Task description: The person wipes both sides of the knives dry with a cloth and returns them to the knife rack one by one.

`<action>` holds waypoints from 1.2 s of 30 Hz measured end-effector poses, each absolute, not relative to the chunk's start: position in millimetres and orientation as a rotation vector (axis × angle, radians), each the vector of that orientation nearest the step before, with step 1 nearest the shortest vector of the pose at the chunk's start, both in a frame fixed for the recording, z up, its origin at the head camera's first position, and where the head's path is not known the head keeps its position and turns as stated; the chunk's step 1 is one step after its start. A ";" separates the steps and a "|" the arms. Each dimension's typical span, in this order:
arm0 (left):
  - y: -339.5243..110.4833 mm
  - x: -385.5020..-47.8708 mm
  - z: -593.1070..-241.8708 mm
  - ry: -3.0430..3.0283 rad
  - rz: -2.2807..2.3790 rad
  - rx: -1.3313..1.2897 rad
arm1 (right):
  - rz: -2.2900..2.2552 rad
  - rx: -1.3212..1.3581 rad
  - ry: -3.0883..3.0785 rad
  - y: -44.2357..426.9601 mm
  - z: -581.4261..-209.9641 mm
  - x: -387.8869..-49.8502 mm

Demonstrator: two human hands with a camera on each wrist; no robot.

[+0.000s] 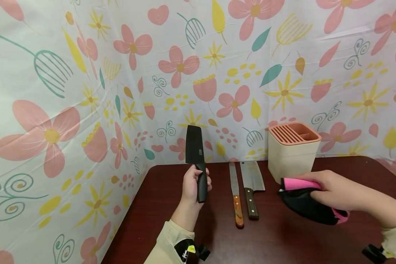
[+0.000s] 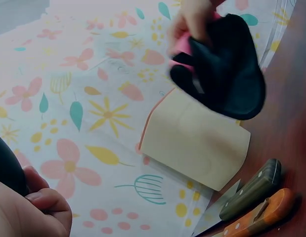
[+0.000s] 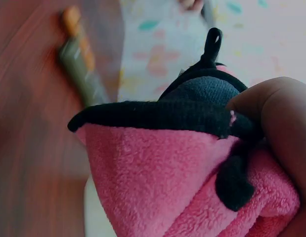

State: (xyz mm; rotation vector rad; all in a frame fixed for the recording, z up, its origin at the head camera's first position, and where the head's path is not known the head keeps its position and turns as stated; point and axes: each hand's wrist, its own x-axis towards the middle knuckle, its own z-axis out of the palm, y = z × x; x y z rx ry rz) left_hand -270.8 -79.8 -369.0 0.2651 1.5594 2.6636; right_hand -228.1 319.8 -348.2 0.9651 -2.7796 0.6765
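My left hand [image 1: 192, 185] grips the black handle of a black-bladed knife [image 1: 194, 146], its blade pointing up above the table. In my right hand [image 1: 336, 189] is a folded pink and black cloth [image 1: 305, 201], pinched between thumb and fingers; the right wrist view shows its fluffy pink side [image 3: 148, 173] and black edging. In the left wrist view the cloth [image 2: 232, 69] hangs above the knife block, while the left fingers [image 2: 44, 197] curl round the dark handle at the lower left edge.
A cream knife block [image 1: 292, 157] with a slotted orange top stands at the table's back. Left of it lie a cleaver [image 1: 252, 190] and a narrow knife with an orange-brown handle [image 1: 237, 209] on the dark red table [image 1: 250, 245]. Flowered fabric [image 1: 135, 84] hangs behind.
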 end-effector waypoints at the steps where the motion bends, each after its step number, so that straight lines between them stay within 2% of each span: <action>1: -79.9 -270.7 -368.8 1.560 2.665 0.264 | 0.643 0.920 -2.788 329.0 -353.7 -229.4; 9: -80.7 -269.8 -369.5 1.577 2.666 0.248 | 0.385 0.512 -2.985 390.8 -393.0 -232.5; 13: -81.1 -270.0 -369.6 1.585 2.654 0.246 | 0.275 0.393 -3.066 409.5 -413.4 -230.3; 17: -81.8 -270.1 -367.6 1.602 2.655 0.250 | 0.177 0.391 -3.038 421.5 -434.0 -227.0; 24: -81.7 -269.2 -364.6 1.611 2.658 0.262 | 0.024 0.370 -3.019 435.1 -459.6 -225.4; 31: -82.0 -269.0 -367.7 1.620 2.643 0.239 | 0.335 0.268 -3.094 431.9 -484.1 -208.5; 36: -81.3 -269.8 -370.1 1.630 2.625 0.225 | 0.404 0.174 -3.132 423.9 -486.3 -199.7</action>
